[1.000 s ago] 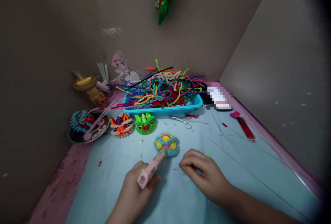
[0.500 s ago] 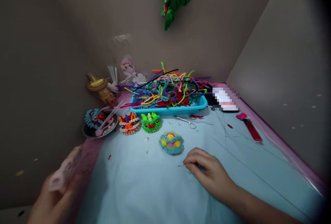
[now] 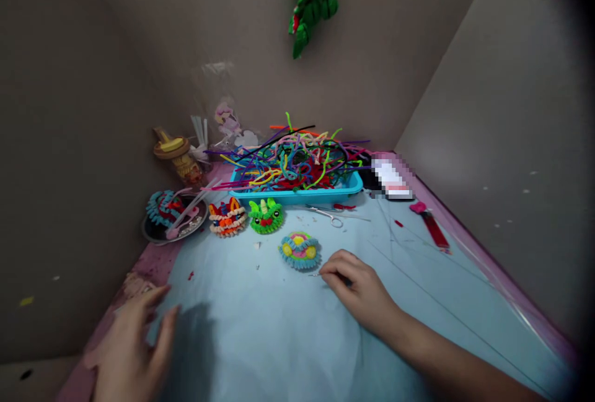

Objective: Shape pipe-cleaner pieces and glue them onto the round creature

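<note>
My left hand (image 3: 134, 340) is over the left edge of the table with thumb and fingers apart, holding nothing. Just beyond its fingers a pale pink object (image 3: 136, 285) lies on the pink table cover, partly hidden and too blurred to name. My right hand (image 3: 351, 281) has thumb and forefinger pinched on a thin silvery piece (image 3: 314, 275), whose short tip sticks out to the left; I cannot make out its kind. Right by that tip sits a round blue, yellow and pink pipe-cleaner piece (image 3: 300, 259) on the pale blue cloth.
Behind stand a green pipe-cleaner head (image 3: 266, 219) and an orange one (image 3: 227, 221). A blue tray (image 3: 297, 196) overflows with pipe cleaners. Scissors (image 3: 332, 220) lie before it, a metal bowl (image 3: 160, 240) to the left, a phone (image 3: 393, 179) and a red strip (image 3: 434, 231) to the right.
My left hand has let go of the pale pink object at the left edge and opened, shifting right. My right hand has moved slightly up and left, still pinching the silvery piece.
</note>
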Tool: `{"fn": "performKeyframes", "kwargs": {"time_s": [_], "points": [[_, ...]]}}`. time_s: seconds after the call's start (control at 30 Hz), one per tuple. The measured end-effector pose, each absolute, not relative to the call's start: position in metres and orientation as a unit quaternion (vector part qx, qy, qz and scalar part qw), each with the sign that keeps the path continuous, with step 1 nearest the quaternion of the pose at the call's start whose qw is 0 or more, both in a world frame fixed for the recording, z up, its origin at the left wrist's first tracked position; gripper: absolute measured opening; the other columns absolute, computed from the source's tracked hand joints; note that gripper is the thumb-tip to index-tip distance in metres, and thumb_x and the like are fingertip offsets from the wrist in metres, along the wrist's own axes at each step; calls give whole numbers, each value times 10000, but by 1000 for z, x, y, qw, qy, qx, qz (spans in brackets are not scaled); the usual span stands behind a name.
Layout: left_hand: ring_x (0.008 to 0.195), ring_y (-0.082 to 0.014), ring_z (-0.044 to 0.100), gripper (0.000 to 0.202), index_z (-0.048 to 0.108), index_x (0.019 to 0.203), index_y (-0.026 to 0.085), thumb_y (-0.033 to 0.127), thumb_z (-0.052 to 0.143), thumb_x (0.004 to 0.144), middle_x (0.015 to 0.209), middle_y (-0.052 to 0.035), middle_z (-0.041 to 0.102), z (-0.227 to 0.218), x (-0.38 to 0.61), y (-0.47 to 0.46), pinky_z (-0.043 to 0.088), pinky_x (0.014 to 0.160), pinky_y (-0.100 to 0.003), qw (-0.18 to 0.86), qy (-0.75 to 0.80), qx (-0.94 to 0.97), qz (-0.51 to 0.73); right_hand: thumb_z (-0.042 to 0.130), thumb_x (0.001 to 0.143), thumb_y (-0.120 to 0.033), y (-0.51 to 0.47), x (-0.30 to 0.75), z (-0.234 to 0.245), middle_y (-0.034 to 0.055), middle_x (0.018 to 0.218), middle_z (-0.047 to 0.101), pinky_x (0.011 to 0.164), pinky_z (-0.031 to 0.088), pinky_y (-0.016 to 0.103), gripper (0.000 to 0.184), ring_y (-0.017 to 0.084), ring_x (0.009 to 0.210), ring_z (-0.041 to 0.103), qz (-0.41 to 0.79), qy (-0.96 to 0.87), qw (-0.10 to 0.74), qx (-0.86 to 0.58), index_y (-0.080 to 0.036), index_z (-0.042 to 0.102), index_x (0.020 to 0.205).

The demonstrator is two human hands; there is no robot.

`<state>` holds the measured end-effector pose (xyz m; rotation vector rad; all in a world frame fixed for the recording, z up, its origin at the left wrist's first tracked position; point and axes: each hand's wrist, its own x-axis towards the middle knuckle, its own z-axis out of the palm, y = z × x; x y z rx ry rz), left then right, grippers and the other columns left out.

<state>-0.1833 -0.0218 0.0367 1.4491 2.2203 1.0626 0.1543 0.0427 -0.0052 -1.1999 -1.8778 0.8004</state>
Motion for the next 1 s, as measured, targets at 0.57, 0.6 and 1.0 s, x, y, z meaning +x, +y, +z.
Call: {"fn": "performKeyframes", "kwargs": {"time_s": [0.57, 0.6, 1.0], "points": [[886, -153, 632, 302, 523, 1004, 117, 18, 511, 719, 1134, -123, 603, 29, -30, 48, 463, 661, -243, 684, 569, 79, 450, 538, 810, -202, 58, 161, -12, 109, 1279, 518, 920, 428, 377, 93, 230, 1160, 508, 389, -667, 402, -492, -198, 617, 762], [830, -139, 638, 282, 525, 991, 119, 22, 507, 727, 1081, -107, 620, 29, -29, 51, 458, 629, -233, 690, 566, 67, 446, 545, 809, -211, 61, 162, -12, 108, 1289, 515, 960, 395, 390, 88, 230, 1182, 493, 404, -658, 411, -485, -198, 614, 756], [560, -93, 588, 238, 576, 804, 111, 312, 485, 891, 685, -44, 611, 17, -7, 79, 413, 441, -161, 741, 502, 101, 435, 649, 730, -454, 77, 169, -10, 153, 1251, 564, 917, 409, 409, 284, 271, 1112, 550, 532, -510, 493, -462, -178, 583, 739]]}}
